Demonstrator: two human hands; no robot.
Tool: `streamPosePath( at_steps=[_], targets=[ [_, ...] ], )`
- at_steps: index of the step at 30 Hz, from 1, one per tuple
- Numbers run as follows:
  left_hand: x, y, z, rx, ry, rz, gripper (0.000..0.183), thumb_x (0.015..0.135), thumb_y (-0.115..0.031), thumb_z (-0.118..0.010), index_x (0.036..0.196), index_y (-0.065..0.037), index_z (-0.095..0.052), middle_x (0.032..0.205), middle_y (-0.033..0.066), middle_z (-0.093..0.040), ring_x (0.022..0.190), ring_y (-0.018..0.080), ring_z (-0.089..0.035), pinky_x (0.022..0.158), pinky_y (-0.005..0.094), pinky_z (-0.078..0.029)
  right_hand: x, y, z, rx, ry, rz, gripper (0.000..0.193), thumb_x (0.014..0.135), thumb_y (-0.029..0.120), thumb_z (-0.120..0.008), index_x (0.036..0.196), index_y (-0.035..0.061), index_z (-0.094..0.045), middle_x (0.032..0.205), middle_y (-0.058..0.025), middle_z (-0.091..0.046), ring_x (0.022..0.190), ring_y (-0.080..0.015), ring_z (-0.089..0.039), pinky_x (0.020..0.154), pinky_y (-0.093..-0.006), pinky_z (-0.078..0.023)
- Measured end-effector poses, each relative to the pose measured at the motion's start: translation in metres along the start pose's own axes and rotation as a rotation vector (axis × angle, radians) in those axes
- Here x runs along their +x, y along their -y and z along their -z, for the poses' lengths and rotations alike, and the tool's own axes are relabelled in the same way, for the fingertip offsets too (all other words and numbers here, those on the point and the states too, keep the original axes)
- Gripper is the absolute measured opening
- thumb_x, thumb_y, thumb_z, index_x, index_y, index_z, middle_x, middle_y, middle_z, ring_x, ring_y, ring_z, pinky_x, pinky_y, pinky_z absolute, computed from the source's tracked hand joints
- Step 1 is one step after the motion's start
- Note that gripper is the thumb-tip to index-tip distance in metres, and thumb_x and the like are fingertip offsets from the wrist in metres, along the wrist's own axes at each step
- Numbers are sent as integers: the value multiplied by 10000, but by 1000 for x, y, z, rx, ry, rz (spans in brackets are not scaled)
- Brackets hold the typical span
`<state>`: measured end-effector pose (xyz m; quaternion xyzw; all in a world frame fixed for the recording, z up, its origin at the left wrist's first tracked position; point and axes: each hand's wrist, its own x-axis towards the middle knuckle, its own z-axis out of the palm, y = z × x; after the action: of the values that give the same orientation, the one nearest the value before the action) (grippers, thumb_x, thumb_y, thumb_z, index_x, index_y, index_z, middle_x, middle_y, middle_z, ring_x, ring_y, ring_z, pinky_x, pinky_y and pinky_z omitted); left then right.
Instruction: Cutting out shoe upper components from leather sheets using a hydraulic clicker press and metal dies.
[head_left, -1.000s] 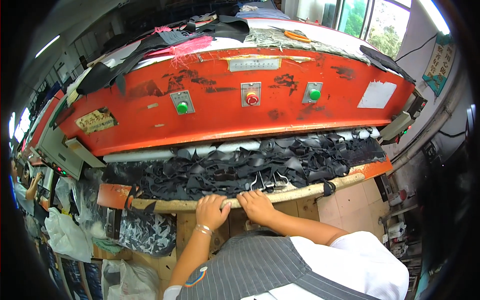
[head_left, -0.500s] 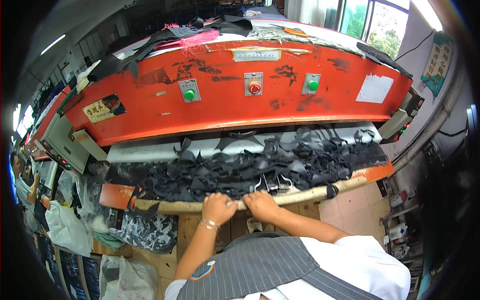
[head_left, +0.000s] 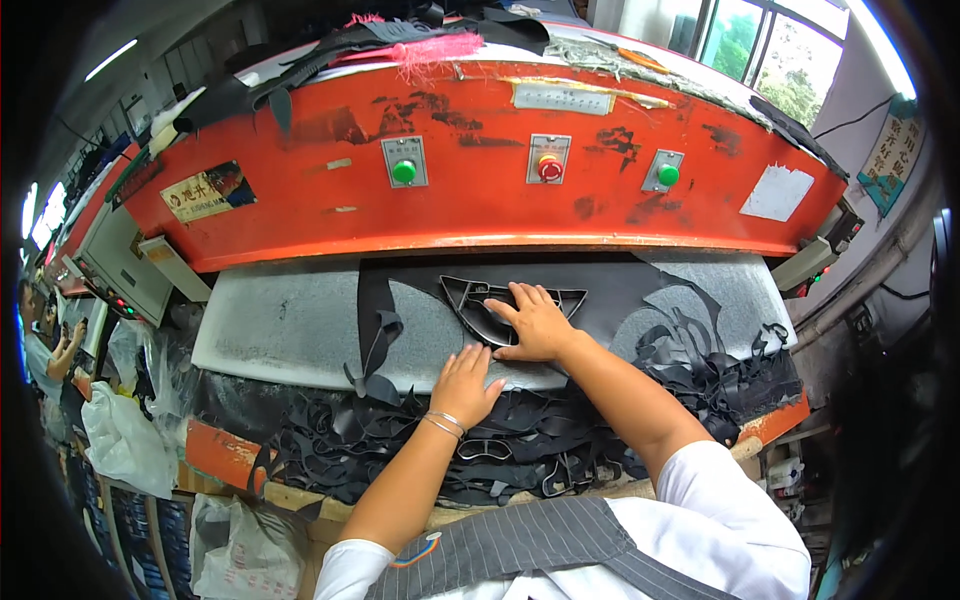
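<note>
The right hand [head_left: 535, 326] spreads, unclenched, over a crescent-shaped cutting die [head_left: 480, 290], which lies on a black sheet [head_left: 622, 290] across the pale pad [head_left: 268, 312]; the left hand [head_left: 463, 386], fingers extended and loose, reaches over the pad's near edge, fingertips possibly touching the die's near side

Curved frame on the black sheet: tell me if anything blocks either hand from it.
Nothing visible does. The right hand lies on the curved frame; the left hand is at its near side, nothing seen between; whether it touches is unclear.
</note>
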<state>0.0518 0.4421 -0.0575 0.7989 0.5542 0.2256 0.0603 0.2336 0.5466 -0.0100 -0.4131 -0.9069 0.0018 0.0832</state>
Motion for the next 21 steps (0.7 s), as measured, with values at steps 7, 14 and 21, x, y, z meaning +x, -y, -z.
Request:
streamPosePath(
  at_steps=[7, 14, 21],
  targets=[
    [4, 11, -6, -22, 35, -14, 612, 880, -350, -600, 1360, 7, -475, 1434, 196, -454, 1361, 335, -390, 1131, 457, -282, -6, -11, -26, 178, -224, 120, 441, 707, 367, -768, 1020, 86, -636, 1021, -99, -594, 995, -308, -528, 854, -409, -431],
    [15, 7, -12, -31, 44, 14, 605, 867, -337, -612, 1355, 0, -492, 1431, 194, -459, 1359, 338, -396, 1130, 467, -281, 7, -30, -3, 410, -361, 193, 260, 778, 308, -735, 852, 65, -679, 1034, -147, -568, 958, -324, -548, 816, -417, -450],
    [34, -37, 25, -535, 21, 125, 661, 898, -407, -635, 1329, 69, -481, 1344, 265, -499, 1264, 401, -470, 1072, 401, -363, -67, -37, 109, 591, -718, -3, 365, 750, 180, -773, 1048, 0, -661, 1022, -137, -517, 970, -269, -496, 856, -350, -426]
  ],
)
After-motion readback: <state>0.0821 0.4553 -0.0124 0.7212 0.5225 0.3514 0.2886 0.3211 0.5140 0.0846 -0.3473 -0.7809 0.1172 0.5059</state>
